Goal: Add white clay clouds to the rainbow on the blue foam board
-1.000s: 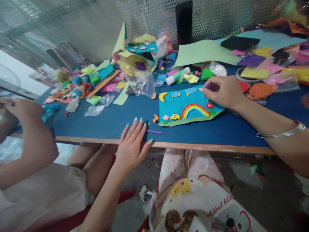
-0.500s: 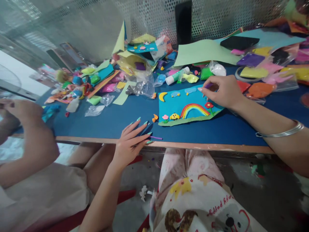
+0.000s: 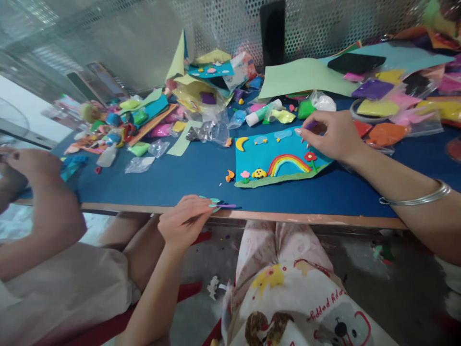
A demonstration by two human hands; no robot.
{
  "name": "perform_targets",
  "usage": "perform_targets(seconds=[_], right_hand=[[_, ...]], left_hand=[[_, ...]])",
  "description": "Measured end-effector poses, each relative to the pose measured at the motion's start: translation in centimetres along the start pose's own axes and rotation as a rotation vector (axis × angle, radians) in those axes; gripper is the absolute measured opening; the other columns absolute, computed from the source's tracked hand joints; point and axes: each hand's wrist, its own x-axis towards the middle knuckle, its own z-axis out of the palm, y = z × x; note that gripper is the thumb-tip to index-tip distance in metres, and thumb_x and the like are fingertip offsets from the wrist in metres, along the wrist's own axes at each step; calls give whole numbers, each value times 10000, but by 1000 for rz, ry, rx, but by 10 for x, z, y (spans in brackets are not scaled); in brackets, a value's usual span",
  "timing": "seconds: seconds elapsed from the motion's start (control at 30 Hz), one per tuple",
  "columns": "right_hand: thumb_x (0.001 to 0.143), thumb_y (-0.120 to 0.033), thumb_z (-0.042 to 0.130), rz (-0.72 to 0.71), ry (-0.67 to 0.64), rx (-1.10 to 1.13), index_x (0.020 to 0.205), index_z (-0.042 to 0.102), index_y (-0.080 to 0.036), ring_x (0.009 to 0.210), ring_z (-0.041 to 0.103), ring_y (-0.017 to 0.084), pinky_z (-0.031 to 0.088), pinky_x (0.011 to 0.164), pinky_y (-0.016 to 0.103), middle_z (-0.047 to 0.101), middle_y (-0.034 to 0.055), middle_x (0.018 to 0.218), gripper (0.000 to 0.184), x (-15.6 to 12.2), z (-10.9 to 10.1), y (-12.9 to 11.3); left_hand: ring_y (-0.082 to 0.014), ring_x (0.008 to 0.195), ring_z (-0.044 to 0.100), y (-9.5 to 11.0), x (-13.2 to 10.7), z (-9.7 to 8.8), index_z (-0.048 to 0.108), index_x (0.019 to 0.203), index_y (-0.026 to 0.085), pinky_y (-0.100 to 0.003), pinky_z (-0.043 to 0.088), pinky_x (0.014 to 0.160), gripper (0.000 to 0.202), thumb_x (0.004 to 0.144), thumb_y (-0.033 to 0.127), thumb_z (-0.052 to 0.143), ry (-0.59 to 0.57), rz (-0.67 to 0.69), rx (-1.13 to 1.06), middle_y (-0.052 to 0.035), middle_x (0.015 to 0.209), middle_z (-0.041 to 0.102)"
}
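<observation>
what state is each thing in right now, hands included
left hand, pinching one end of the purple strip
purple strip, thin, nearly straight
right hand, closed on a purple lump over the blue card
blue card, decorated, partly hidden
rainbow, arched, on the card
orange piece, loose, off the card
glue stick, lying on its side
bracelet, around the right arm

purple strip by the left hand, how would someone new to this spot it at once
On the dark blue table, look at the front edge, left of the bright blue card. At the fingertips of the left hand is a thin strip: straight and purple, unlike the chunky orange piece behind it.
</observation>
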Motion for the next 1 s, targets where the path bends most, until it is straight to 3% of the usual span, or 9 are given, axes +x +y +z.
perform_targets(seconds=[0.1,0.2,0.3,0.4,0.47,0.63,0.8,0.9,1.0], right_hand=[[873,-408,710,28,28,94,874,732,-207,831,669,279,514,818,450,740,119,851,202,-1,0,-6],[867,-395,711,67,22,245,1022,769,-205,806,677,267,526,809,446,736,101,857,251,0,1,-12],[851,-354,685,157,-99,452,985,763,-216,615,599,190,512,648,370,629,38,693,208,0,1,-19],[842,-401,681,246,-297,668,856,727,-185,473,444,113,394,475,285,436,-21,592,221,-1,-1,-25],[848,-494,707,243,-423,709,838,707,-179,468,417,93,344,450,253,406,-36,594,315,-3,-3,-29],[836,-616,755,129,-527,560,658,597,-172,480,423,79,334,473,228,477,-20,535,504,-6,-4,-31],[877,-655,694,156,-517,554,685,626,-178,460,436,87,335,458,244,521,-2,533,519,-5,-2,-30],[861,-659,709,181,-537,521,662,624,-185,458,464,96,361,471,254,506,-8,505,521,-6,0,-31],[844,-657,730,189,-530,532,679,655,-183,451,451,93,369,473,253,475,-23,488,507,-7,2,-31]], left_hand=[[-164,702,744,9,24,-4,788,939,298,-366,634,730,244,778,119,831,16,-28,-53,38,811,794],[-144,700,739,18,65,7,800,967,306,-308,615,701,288,773,96,832,-76,96,-148,41,792,792],[-146,745,755,23,109,35,815,931,271,-275,606,706,220,764,132,855,-122,114,-250,14,828,807],[-159,748,773,23,146,70,823,843,220,-257,623,704,77,781,246,862,-149,-21,-337,-17,811,812],[-176,776,782,20,162,91,820,832,192,-269,637,729,146,774,317,868,-178,-78,-433,-38,825,813],[-183,810,782,8,170,120,804,878,168,-292,651,763,350,741,481,880,-193,-169,-602,-59,867,807],[-204,957,788,0,161,117,737,1199,201,-285,658,807,551,772,534,844,-467,-299,-751,-96,1138,788],[-214,887,792,3,158,115,745,1184,167,-297,659,761,538,779,507,848,-563,-318,-759,-102,1051,800],[-191,793,778,5,156,119,783,1093,148,-279,640,700,489,760,497,863,-510,-299,-726,-84,925,803]])
